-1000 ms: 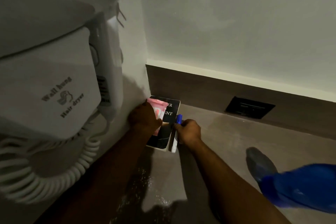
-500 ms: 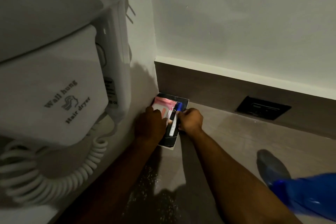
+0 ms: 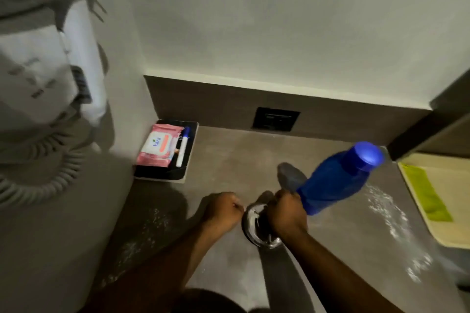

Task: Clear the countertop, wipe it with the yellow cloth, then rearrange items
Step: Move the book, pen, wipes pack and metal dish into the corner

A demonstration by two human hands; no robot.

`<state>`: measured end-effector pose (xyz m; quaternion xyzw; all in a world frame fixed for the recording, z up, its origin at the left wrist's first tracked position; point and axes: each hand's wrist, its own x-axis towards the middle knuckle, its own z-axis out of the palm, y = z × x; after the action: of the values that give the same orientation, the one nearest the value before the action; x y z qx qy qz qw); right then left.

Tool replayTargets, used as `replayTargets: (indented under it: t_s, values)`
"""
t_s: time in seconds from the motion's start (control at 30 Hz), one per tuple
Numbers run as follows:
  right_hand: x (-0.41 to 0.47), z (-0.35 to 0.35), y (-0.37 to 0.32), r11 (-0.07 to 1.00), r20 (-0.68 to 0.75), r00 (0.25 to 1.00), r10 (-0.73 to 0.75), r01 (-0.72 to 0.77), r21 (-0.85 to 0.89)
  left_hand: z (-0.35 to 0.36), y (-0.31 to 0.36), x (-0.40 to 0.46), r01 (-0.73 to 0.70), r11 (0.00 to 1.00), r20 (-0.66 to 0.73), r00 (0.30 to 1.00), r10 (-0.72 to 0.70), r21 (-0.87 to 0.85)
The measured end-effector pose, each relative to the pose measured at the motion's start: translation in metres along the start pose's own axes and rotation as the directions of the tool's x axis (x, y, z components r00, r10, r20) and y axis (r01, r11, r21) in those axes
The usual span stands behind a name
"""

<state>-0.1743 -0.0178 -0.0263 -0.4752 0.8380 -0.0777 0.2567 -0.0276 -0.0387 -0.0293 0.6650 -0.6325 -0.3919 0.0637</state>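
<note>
In the far left corner lies a black book (image 3: 189, 157) with a pink wipes pack (image 3: 159, 146) and a white pen with a blue cap (image 3: 183, 148) on top of it. A blue bottle (image 3: 338, 178) stands right of centre on the grey countertop (image 3: 229, 168). A shiny round metal object (image 3: 254, 226) sits near the front. My right hand (image 3: 287, 215) is curled over its right side, touching the bottle's base. My left hand (image 3: 223, 211) is a closed fist at the object's left rim. The yellow cloth (image 3: 427, 193) lies at the right on a beige board (image 3: 452, 223).
A white wall-hung hair dryer (image 3: 50, 76) with a coiled cord (image 3: 45, 168) sticks out on the left wall. A black socket plate (image 3: 276, 118) sits in the dark back strip. White powdery or wet streaks (image 3: 391, 218) mark the counter at right. A dark cabinet edge (image 3: 432, 122) is far right.
Both hands let go of the wipes pack and pen on the book and drew back to the front of the counter. The view swung right, showing the bottle, cloth and metal object.
</note>
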Motion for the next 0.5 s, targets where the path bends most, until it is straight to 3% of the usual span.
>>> replayTargets:
  t_s: [0.13, 0.3, 0.5]
  values:
    - [-0.016, 0.01, 0.029, 0.998, 0.05, 0.999, 0.009, -0.007, -0.056, 0.019, 0.008, -0.01, 0.15, 0.967, 0.067, 0.988, -0.139, -0.208]
    - [0.001, 0.014, 0.023, 0.985, 0.057, 0.997, 0.051, -0.06, 0.163, 0.019, 0.007, -0.001, 0.275, 0.827, 0.113, 0.961, -0.253, -0.49]
    - [0.055, 0.015, -0.06, 0.93, 0.051, 0.999, -0.015, -0.005, 0.367, -0.036, 0.005, 0.052, 0.264, 0.642, -0.003, 0.924, -0.383, -0.72]
